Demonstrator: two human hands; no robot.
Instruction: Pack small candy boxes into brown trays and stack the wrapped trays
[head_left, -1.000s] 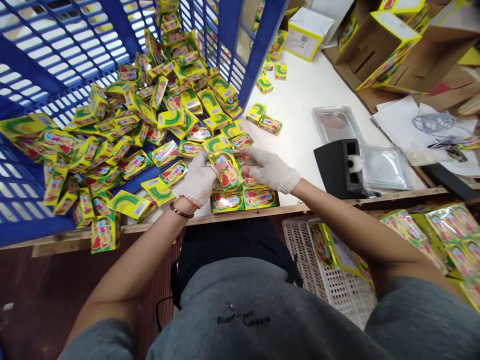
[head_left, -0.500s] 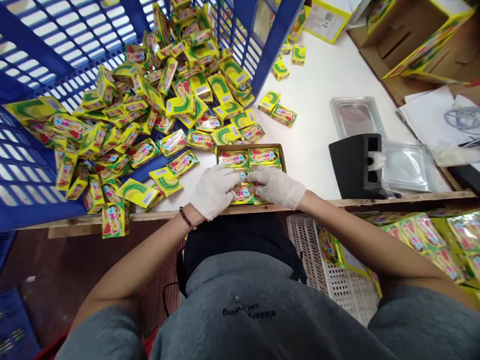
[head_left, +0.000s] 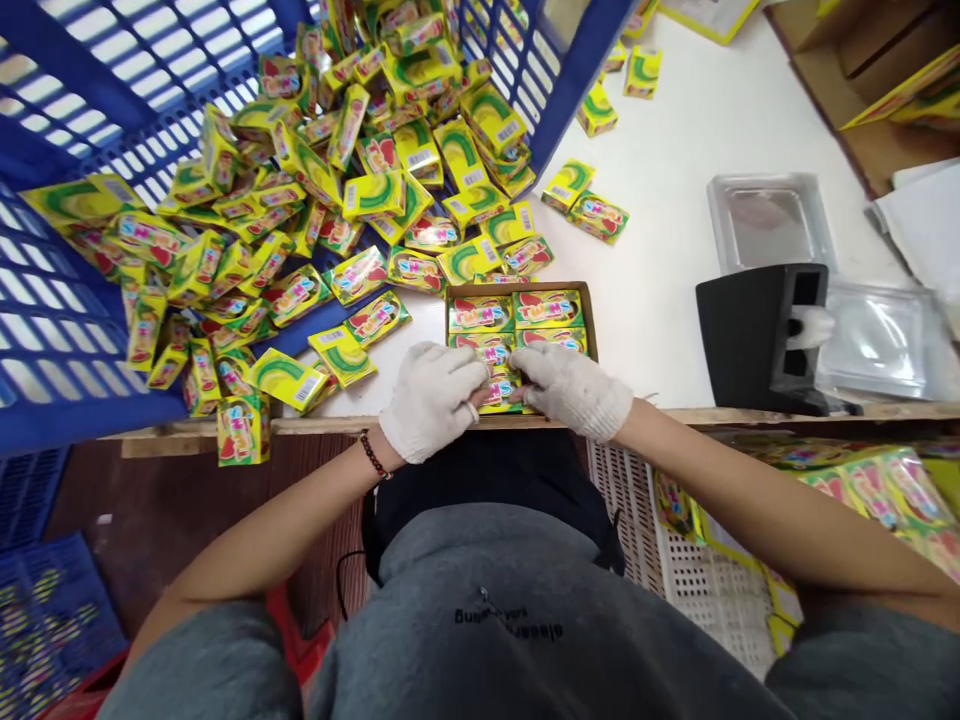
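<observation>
Small yellow-and-green candy boxes (head_left: 549,308) lie in rows inside an open shallow carton (head_left: 591,330) at the table's front edge. My left hand (head_left: 435,400), in a white knit glove with bare fingertips, bends its fingers onto the nearer candy boxes from the left. From the right, my right hand (head_left: 574,388), gloved the same way, closes its fingers on the same nearer boxes. Parts of the front row are hidden under both hands. Close to my left hand, loose candy boxes (head_left: 341,357) lie on the table.
A tipped blue crate (head_left: 56,405) spills a heap of candy boxes (head_left: 300,200) on the left. To the right stand a black tape dispenser (head_left: 746,340) and clear plastic trays (head_left: 772,225). An open cardboard box (head_left: 862,80) is at the far right. Below the table edge sits a white basket (head_left: 701,585).
The view has shifted, so the table things appear farther right. Both hands stay at the carton, their fingers slightly lower on the front boxes.
</observation>
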